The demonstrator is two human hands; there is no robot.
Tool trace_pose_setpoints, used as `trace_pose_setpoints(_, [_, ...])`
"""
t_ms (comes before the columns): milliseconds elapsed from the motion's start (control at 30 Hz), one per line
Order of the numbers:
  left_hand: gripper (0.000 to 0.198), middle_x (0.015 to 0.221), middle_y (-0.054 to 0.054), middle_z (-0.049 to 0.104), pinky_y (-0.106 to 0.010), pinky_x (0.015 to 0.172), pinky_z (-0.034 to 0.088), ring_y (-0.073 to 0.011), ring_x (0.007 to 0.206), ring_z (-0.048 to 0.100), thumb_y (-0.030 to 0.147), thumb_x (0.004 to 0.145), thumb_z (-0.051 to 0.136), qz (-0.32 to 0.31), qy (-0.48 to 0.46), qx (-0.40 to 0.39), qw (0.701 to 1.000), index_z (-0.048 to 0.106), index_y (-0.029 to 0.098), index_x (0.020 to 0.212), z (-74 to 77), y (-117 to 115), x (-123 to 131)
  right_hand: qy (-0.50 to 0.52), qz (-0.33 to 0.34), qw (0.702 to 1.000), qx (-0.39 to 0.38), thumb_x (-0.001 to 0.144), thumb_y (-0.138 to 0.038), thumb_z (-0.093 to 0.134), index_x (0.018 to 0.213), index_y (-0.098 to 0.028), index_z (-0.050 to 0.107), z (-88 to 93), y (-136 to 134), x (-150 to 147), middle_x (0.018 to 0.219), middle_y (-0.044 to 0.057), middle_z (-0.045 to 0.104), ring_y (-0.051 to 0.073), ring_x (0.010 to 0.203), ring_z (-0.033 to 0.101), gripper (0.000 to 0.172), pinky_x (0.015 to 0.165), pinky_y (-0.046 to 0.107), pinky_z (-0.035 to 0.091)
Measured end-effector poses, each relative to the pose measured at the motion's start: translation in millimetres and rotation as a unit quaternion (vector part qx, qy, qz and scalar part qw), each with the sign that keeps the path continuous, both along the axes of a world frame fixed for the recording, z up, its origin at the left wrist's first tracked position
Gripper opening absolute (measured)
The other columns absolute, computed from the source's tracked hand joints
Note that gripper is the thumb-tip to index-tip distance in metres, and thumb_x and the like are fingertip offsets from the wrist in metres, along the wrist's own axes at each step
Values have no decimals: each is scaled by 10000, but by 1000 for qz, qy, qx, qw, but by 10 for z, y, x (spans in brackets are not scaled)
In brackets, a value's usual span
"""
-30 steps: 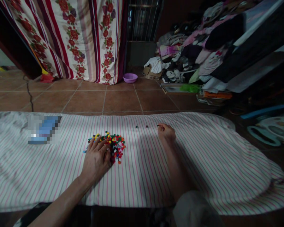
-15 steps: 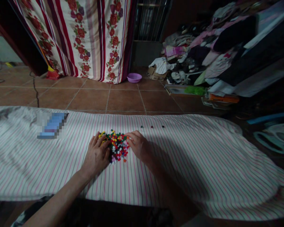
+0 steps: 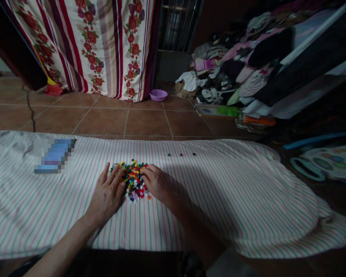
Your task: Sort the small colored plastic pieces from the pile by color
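At frame centre, back from the row (image 3: 180, 154) onto the pile (image 3: 134, 181) with right hand (image 3: 158, 184), curled, grip impossible to tell; hemming it with left hand (image 3: 108, 194), flat, splayed. Looks like another pick.

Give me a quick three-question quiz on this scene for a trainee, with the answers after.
1. True or false: the pile of coloured pieces lies between the left hand and the right hand.
2. How many loose pieces lie apart from it on the sheet? A two, B three, C six.
3. What colour is the bowl on the floor?
Key: 1 true; 2 B; 3 purple.
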State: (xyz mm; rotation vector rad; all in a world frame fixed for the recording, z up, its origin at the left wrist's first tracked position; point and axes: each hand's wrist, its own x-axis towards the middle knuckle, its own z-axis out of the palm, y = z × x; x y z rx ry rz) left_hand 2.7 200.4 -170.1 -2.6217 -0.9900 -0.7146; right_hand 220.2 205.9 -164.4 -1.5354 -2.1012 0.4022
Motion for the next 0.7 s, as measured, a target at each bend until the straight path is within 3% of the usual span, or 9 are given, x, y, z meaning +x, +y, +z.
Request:
trace_pose_setpoints(167, [163, 1403, -124, 489, -694, 1095, 318, -352, 1464, 189, 113, 836, 521, 24, 2, -1, 1000, 537, 202, 971, -77, -26, -88, 45, 13, 999, 21, 870, -97, 516, 954, -209, 629, -58, -15, 21, 962, 43, 644, 159, 933, 604, 180, 854, 277, 473])
trace_pose_setpoints(367, [238, 1409, -158, 480, -676, 1095, 347, -334, 1475, 159, 80, 859, 482, 52, -13, 19, 998, 497, 203, 1062, -230, -135, -57, 104, -2, 994, 30, 810, -62, 507, 952, -218, 617, -69, -52, 111, 986, 37, 678, 163, 938, 629, 237, 861, 286, 481])
trace_pose_setpoints(567, [232, 1397, -211, 471, -672, 1090, 354, -347, 1476, 127, 57, 866, 493, 48, -14, 51, 997, 459, 179, 1061, -228, -209, 3, 141, -39, 989, -19, 791, -82, 556, 911, -214, 645, 21, -90, 247, 900, 10, 698, 145, 833, 642, 200, 780, 256, 490])
trace_pose_setpoints(700, [223, 1369, -211, 498, -662, 1076, 371, -346, 1479, 107, 61, 872, 481, 60, -5, 62, 996, 466, 176, 1062, -247, -204, -3, 193, -61, 978, -51, 815, -161, 591, 938, -234, 662, -14, -115, 335, 888, -6, 715, 139, 806, 658, 159, 735, 243, 497])
